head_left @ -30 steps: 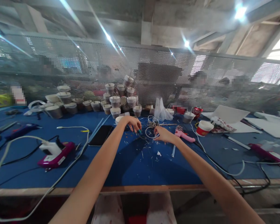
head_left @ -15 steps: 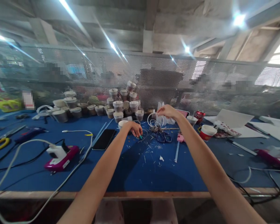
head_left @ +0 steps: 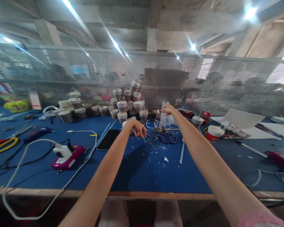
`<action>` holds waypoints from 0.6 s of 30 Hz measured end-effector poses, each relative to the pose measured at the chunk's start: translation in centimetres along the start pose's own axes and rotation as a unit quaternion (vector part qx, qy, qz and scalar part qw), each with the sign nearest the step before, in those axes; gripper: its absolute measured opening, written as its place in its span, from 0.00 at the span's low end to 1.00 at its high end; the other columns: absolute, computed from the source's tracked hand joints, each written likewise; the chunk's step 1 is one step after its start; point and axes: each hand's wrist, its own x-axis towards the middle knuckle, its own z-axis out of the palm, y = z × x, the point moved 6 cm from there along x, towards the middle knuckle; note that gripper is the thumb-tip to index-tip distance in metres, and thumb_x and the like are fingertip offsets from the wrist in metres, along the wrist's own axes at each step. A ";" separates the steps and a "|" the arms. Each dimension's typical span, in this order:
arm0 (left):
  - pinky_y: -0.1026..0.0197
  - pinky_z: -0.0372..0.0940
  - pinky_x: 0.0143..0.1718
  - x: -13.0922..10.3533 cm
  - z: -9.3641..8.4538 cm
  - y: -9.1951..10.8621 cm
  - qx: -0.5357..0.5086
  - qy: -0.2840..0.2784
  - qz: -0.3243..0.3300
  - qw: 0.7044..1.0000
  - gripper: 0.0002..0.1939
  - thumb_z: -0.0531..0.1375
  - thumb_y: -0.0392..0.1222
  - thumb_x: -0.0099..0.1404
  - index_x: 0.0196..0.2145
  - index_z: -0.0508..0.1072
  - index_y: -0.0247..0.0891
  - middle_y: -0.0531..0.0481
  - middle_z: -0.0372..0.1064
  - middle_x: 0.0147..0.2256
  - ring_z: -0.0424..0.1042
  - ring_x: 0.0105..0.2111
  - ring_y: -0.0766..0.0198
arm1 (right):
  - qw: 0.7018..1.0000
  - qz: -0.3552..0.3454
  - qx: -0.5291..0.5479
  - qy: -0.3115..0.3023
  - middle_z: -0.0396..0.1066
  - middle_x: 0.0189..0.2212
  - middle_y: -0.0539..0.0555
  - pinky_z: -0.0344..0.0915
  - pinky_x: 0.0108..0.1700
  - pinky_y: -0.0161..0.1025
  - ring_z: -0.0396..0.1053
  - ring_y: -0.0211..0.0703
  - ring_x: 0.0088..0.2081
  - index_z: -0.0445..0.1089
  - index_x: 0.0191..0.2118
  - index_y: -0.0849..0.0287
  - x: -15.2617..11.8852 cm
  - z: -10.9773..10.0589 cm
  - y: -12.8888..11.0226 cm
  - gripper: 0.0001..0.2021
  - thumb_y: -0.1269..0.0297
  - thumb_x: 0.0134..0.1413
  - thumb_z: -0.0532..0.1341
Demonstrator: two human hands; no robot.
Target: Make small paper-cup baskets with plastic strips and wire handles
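Blue table spans the lower half of the frame, backed by a perforated screen. Left hand, at frame centre, is bent downward with fingers curled together; a small green spot shows at its fingertips. Whether it grips anything cannot be told. A thin loop lies just beside those fingertips, to their right in the frame.

Right hand, right of centre, has its fingers drawn together at the upper part of a clear bag. The bag extends below the fingers; closure on it cannot be confirmed. White rings lie between the hands, lower than the right one. Below the bag sit a grey bundle and blue scissors, both near the loop.

Stacked pots stand above the left hand in the frame. A phone lies left of it. A red cup and a can stand at right, beyond the right forearm.
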 end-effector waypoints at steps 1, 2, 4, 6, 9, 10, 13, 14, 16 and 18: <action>0.60 0.65 0.31 -0.4 -0.2 0.1 0.000 0.011 -0.001 1.000 0.16 0.66 0.50 0.40 0.29 0.74 0.42 0.53 0.69 0.23 0.67 0.25 0.66 | 1.000 0.000 0.002 -0.002 0.65 0.42 0.56 0.66 0.38 0.42 0.66 0.39 0.38 0.62 0.47 0.63 -0.1 0.0 0.4 0.16 0.60 0.55 0.54; 0.60 0.65 0.31 -0.8 -0.5 0.3 0.001 0.025 -0.001 1.000 0.16 0.65 0.51 0.42 0.28 0.74 0.41 0.52 0.69 0.23 0.67 0.25 0.66 | 1.000 -0.004 0.004 -0.005 0.67 0.40 0.57 0.66 0.35 0.39 0.67 0.37 0.34 0.63 0.45 0.64 -0.4 0.0 0.6 0.15 0.60 0.55 0.54; 0.60 0.64 0.31 -1.4 -1.2 0.6 0.002 0.063 0.006 0.998 0.15 0.63 0.52 0.44 0.28 0.73 0.40 0.52 0.69 0.23 0.67 0.26 0.66 | 0.999 -0.024 0.006 -0.021 0.70 0.36 0.59 0.65 0.28 0.33 0.64 0.30 0.23 0.64 0.42 0.66 -1.1 0.5 0.7 0.15 0.59 0.55 0.54; 0.61 0.64 0.33 -2.0 -1.6 1.2 0.006 0.098 0.018 0.995 0.15 0.62 0.51 0.46 0.29 0.73 0.40 0.52 0.69 0.25 0.66 0.27 0.66 | 0.997 -0.051 0.003 -0.052 0.72 0.33 0.58 0.62 0.23 0.30 0.58 0.26 0.17 0.66 0.40 0.65 -2.0 1.7 0.3 0.15 0.58 0.54 0.54; 0.61 0.63 0.35 -2.6 -1.8 2.1 0.019 0.126 0.029 0.991 0.15 0.62 0.49 0.46 0.32 0.72 0.40 0.53 0.70 0.27 0.66 0.31 0.65 | 0.990 -0.079 -0.024 -0.110 0.73 0.30 0.53 0.60 0.21 0.28 0.56 0.26 0.16 0.68 0.38 0.61 -3.3 4.7 -0.8 0.14 0.56 0.48 0.60; 0.61 0.63 0.36 -2.8 -1.8 2.3 0.024 0.130 0.030 0.991 0.15 0.63 0.48 0.45 0.32 0.73 0.41 0.53 0.70 0.28 0.66 0.32 0.64 | 0.988 -0.084 -0.036 -0.122 0.73 0.29 0.52 0.60 0.21 0.28 0.58 0.26 0.17 0.69 0.37 0.61 -3.5 5.8 -1.2 0.15 0.56 0.45 0.62; 0.61 0.63 0.37 -3.2 -1.6 2.9 0.041 0.132 0.021 0.990 0.16 0.64 0.47 0.43 0.31 0.73 0.41 0.54 0.70 0.28 0.67 0.32 0.64 | 0.985 -0.073 -0.088 -0.132 0.71 0.31 0.53 0.65 0.28 0.32 0.65 0.33 0.26 0.69 0.35 0.65 -3.4 8.8 -2.0 0.15 0.58 0.44 0.63; 0.61 0.63 0.37 -3.3 -1.5 2.9 0.046 0.129 0.015 0.990 0.15 0.64 0.47 0.43 0.31 0.74 0.41 0.53 0.70 0.27 0.67 0.32 0.64 | 0.983 -0.066 -0.105 -0.133 0.70 0.35 0.54 0.66 0.32 0.36 0.67 0.37 0.31 0.68 0.38 0.65 -3.2 9.6 -2.1 0.15 0.58 0.48 0.61; 0.61 0.63 0.36 -3.5 -1.3 3.0 0.055 0.122 0.002 0.991 0.15 0.65 0.47 0.42 0.30 0.74 0.40 0.53 0.71 0.26 0.67 0.31 0.64 | 0.981 -0.055 -0.132 -0.130 0.65 0.43 0.55 0.65 0.40 0.44 0.66 0.42 0.41 0.63 0.46 0.62 -2.7 11.0 -2.4 0.16 0.59 0.54 0.55; 0.60 0.63 0.36 -3.6 -1.2 2.9 0.059 0.117 -0.009 0.991 0.15 0.65 0.47 0.41 0.29 0.75 0.40 0.52 0.71 0.26 0.67 0.30 0.63 | 0.980 -0.050 -0.151 -0.121 0.63 0.46 0.56 0.64 0.42 0.46 0.64 0.44 0.43 0.61 0.48 0.61 -2.2 11.7 -2.5 0.16 0.60 0.55 0.54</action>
